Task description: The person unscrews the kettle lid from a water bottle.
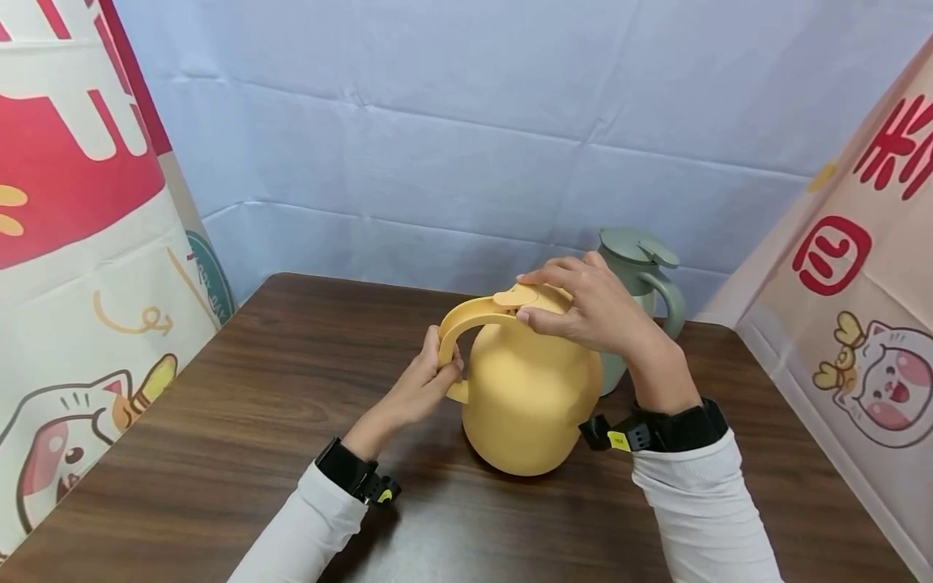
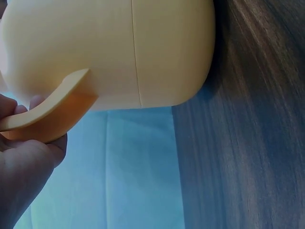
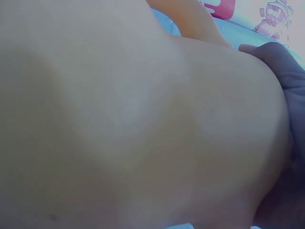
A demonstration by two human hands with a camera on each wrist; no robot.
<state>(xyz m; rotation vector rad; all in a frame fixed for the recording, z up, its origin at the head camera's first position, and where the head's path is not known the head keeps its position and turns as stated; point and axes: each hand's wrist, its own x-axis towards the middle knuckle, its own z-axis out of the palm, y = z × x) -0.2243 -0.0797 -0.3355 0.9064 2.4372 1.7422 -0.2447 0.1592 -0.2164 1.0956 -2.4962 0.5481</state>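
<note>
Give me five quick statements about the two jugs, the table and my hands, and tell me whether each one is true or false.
1. The left hand grips the handle of the yellow jug. True.
2. The right hand lies flat on the table. False: the right hand is on the top of the yellow jug.
3. The green jug stands nearer the person than the yellow jug. False: it stands behind the yellow jug, partly hidden.
4. The table has a dark wood grain. True.
5. The right sleeve is bright red. False: it is white.
</note>
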